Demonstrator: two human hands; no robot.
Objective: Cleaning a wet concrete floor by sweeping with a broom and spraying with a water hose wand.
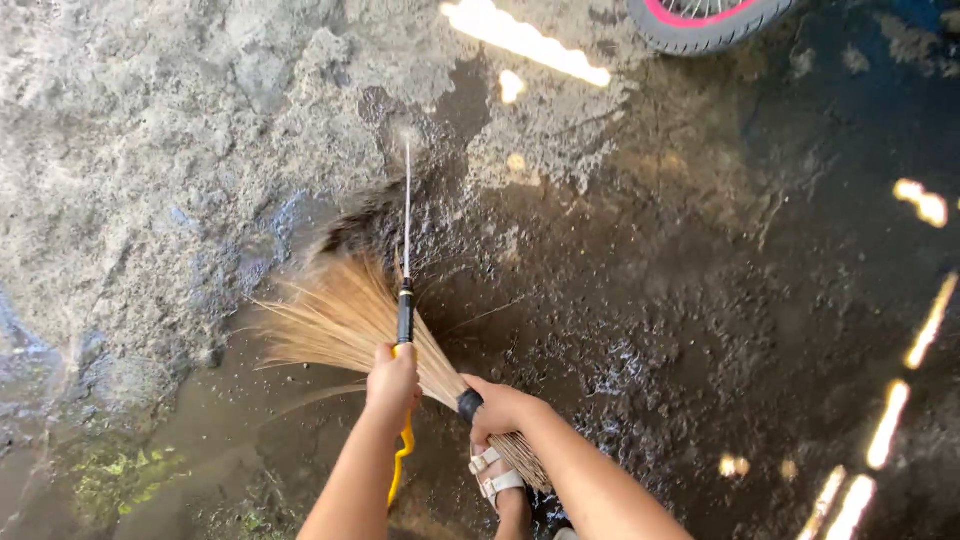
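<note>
Left hand (pixel 392 382), lower centre: fingers wrapped tight around a spray wand (pixel 405 300) with yellow hose (pixel 401 460); 1 jet strikes wet concrete ground (pixel 700 300). Right hand (pixel 497 410), just right of it: fingers closed on a stick broom (pixel 340 315), bristles fanned left. Sandalled foot (pixel 497 480) below. Bicycle tyre (pixel 700 25), upper right.

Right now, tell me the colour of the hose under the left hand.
Yellow; the hose shows best in the head view.

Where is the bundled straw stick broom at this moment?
In the head view, the straw stick broom lies left of centre on the wet concrete ground, gripped at its black band by the right hand, beside the left hand holding a spray nozzle.
</note>
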